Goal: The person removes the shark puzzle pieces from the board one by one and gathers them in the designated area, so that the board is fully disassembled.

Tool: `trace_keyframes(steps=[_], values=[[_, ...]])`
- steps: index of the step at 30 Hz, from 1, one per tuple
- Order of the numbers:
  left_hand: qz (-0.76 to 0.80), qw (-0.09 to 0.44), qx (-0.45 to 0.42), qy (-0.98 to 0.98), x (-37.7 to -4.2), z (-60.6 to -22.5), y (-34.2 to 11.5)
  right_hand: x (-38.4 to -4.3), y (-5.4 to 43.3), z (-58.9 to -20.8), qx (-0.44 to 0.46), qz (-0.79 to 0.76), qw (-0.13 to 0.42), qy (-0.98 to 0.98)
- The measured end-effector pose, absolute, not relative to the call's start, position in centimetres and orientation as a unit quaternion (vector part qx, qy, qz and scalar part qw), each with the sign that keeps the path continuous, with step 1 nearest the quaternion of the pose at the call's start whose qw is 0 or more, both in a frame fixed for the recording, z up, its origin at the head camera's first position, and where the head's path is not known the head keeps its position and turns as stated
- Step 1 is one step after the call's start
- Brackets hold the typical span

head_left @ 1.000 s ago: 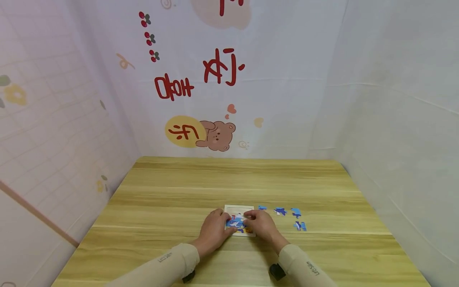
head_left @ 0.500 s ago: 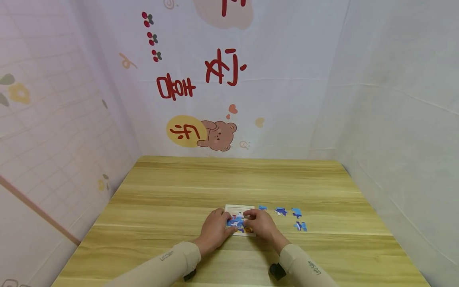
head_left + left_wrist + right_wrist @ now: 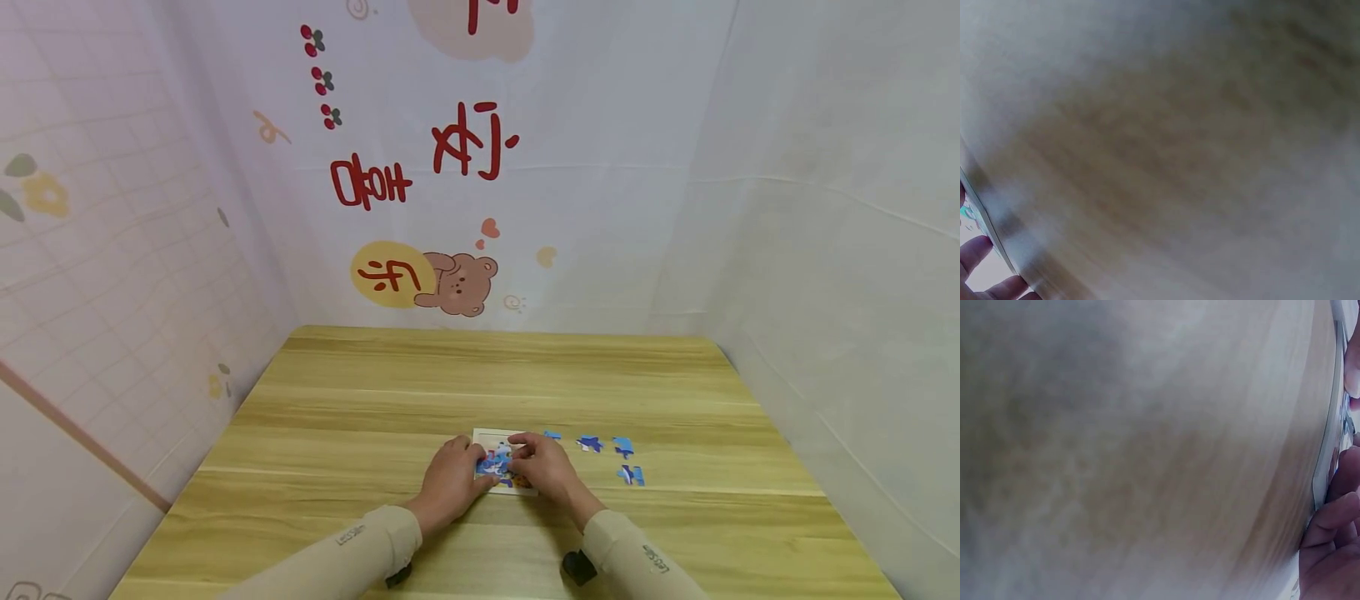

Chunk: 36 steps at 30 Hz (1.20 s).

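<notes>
A small puzzle tray [image 3: 495, 432] with a pale frame lies flat on the table, partly filled with colourful puzzle pieces [image 3: 492, 467]. My left hand [image 3: 448, 479] holds the tray by its left side, thumb low across the front corner. In the left wrist view the fingertips [image 3: 974, 253] lie over the tray's edge [image 3: 988, 225]. My right hand [image 3: 546, 468] bends over the tray's right half, its thumb and fingers pinching at a puzzle piece mostly hidden by them. The right wrist view catches curled fingers [image 3: 1335, 519] beside the tray's rim [image 3: 1327, 447].
Right of the tray lie several loose blue pieces, among them a dark blue piece [image 3: 588, 443], a light blue corner [image 3: 623, 447] and a joined-looking piece [image 3: 631, 475]. The wooden table [image 3: 375, 375] meets printed cloth walls [image 3: 600, 208] behind and at both sides.
The right hand's index finger has lifted and straightened slightly away from the other fingers. The left hand and tray keep their places; the whole view has drifted a little.
</notes>
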<state>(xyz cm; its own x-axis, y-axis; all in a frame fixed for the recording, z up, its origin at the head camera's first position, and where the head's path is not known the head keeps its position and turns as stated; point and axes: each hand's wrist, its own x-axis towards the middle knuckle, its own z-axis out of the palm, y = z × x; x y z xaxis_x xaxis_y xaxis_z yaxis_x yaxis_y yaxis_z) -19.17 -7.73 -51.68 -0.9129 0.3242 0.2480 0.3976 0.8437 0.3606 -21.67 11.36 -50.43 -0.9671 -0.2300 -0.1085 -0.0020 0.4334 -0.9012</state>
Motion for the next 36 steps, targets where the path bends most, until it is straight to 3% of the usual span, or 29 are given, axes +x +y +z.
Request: trace_keyframes(steps=[19, 36], values=[[-0.213, 0.084, -0.183, -0.956, -18.9, -51.2, -7.5, -21.1, 13.6, -50.3, -0.082, -0.547, 0.091, 0.828], [-0.224, 0.078, -0.176, -0.955, -18.8, -51.1, -7.4, -20.2, 17.7, -50.4, -0.040, -0.554, 0.088, 0.827]])
